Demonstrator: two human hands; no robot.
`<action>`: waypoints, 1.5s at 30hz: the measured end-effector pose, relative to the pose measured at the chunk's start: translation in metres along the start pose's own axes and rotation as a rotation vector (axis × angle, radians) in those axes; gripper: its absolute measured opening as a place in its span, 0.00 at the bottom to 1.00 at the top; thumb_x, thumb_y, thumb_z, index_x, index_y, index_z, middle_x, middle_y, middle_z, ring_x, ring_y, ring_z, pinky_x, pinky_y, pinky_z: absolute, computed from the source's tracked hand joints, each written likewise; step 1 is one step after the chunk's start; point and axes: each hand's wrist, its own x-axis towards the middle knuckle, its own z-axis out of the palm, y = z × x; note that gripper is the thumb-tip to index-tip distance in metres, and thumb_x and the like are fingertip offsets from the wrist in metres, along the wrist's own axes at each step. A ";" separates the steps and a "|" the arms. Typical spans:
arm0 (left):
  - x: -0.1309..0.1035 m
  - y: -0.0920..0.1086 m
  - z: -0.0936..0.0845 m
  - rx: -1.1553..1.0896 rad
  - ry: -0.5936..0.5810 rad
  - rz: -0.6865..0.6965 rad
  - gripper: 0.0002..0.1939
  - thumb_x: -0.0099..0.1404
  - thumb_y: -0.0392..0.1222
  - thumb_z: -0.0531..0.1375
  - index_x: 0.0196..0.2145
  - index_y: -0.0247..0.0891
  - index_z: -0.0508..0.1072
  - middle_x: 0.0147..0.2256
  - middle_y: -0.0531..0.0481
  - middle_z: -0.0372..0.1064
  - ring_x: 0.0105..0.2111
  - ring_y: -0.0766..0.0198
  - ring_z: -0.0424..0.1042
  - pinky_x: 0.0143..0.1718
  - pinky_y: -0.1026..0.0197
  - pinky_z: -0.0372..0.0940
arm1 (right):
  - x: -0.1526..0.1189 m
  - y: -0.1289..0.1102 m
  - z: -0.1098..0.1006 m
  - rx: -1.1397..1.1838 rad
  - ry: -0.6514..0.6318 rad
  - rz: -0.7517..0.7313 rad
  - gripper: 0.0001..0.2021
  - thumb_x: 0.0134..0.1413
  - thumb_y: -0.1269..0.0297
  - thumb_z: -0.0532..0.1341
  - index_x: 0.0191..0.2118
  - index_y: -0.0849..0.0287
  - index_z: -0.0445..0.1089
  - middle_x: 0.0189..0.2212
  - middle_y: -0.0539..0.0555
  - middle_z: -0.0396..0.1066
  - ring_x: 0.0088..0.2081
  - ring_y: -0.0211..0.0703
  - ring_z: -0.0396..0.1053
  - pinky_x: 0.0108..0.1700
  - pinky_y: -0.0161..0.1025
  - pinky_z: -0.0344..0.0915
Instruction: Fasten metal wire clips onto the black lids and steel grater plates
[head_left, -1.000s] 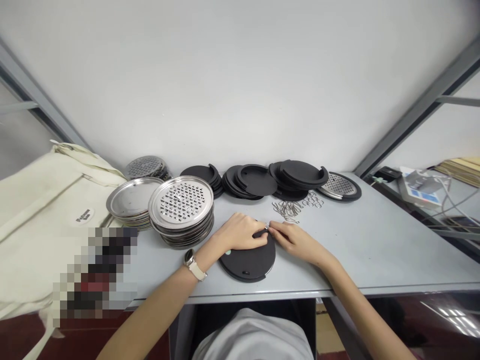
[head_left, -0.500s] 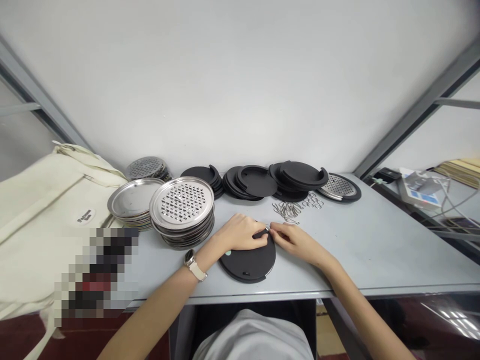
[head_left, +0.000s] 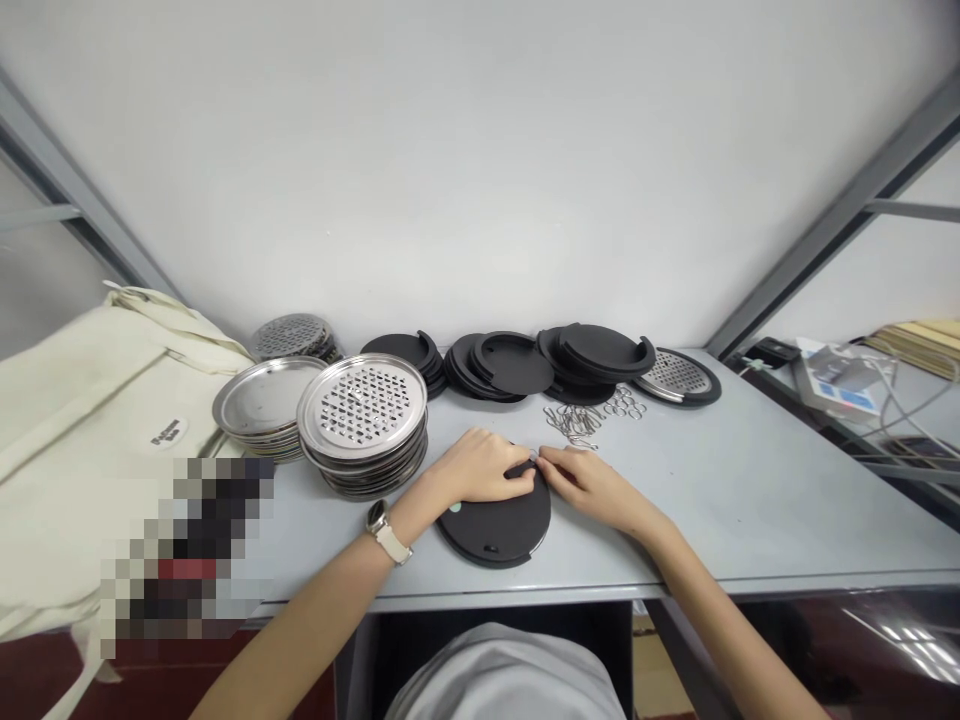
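Observation:
A round black disc (head_left: 495,525) lies on the grey table near its front edge. My left hand (head_left: 487,468) rests over the disc's upper part, its fingers closed around the far right rim. At that same rim my right hand (head_left: 585,482) pinches with thumb and fingers; a small bit of metal shows between the two hands, too small to make out fully. Just behind lie a pile of thin metal hooks (head_left: 574,420) and some metal rings (head_left: 626,402).
Stacked metal grater discs (head_left: 367,410) and plain metal discs (head_left: 271,395) stand at the left beside a cream bag (head_left: 90,420). Black disc stacks (head_left: 517,365) line the wall. A black-rimmed grater (head_left: 679,375) lies further right, and a white box (head_left: 836,385) stands beyond.
Both hands stay at the disc's far right rim, almost unmoved. My right fingertips have shifted slightly left, closer to my left hand.

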 end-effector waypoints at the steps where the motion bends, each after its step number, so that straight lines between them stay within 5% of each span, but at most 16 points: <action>1: 0.000 0.000 0.000 0.002 0.001 0.002 0.14 0.64 0.47 0.54 0.26 0.38 0.71 0.23 0.50 0.71 0.23 0.63 0.69 0.25 0.62 0.51 | 0.000 0.000 0.000 0.003 0.000 0.002 0.15 0.66 0.64 0.46 0.27 0.57 0.58 0.20 0.48 0.61 0.23 0.38 0.59 0.29 0.35 0.54; 10: 0.000 0.000 0.000 -0.001 -0.016 -0.007 0.12 0.64 0.46 0.54 0.27 0.38 0.69 0.24 0.49 0.71 0.25 0.60 0.71 0.25 0.61 0.53 | -0.002 0.001 0.000 0.065 0.000 0.010 0.15 0.65 0.62 0.48 0.25 0.57 0.56 0.19 0.46 0.58 0.23 0.37 0.56 0.27 0.34 0.53; 17: -0.001 0.003 -0.003 0.007 -0.014 -0.080 0.21 0.64 0.49 0.54 0.52 0.40 0.62 0.23 0.52 0.70 0.24 0.55 0.71 0.25 0.61 0.54 | -0.003 0.001 -0.001 0.035 0.000 -0.004 0.16 0.66 0.61 0.46 0.27 0.57 0.59 0.22 0.48 0.62 0.24 0.38 0.60 0.30 0.35 0.55; 23: 0.000 0.003 -0.004 0.004 -0.029 -0.026 0.10 0.64 0.46 0.54 0.42 0.43 0.69 0.27 0.52 0.72 0.26 0.58 0.72 0.26 0.63 0.53 | -0.003 -0.001 -0.003 0.059 0.005 0.006 0.16 0.67 0.60 0.46 0.29 0.57 0.63 0.23 0.49 0.66 0.26 0.39 0.63 0.30 0.35 0.57; 45: 0.000 0.003 -0.001 0.047 -0.007 -0.030 0.08 0.64 0.47 0.53 0.34 0.41 0.68 0.25 0.52 0.70 0.23 0.60 0.69 0.23 0.61 0.47 | -0.003 0.005 0.001 0.095 0.030 0.041 0.14 0.66 0.61 0.46 0.27 0.56 0.56 0.20 0.45 0.56 0.23 0.36 0.57 0.28 0.34 0.52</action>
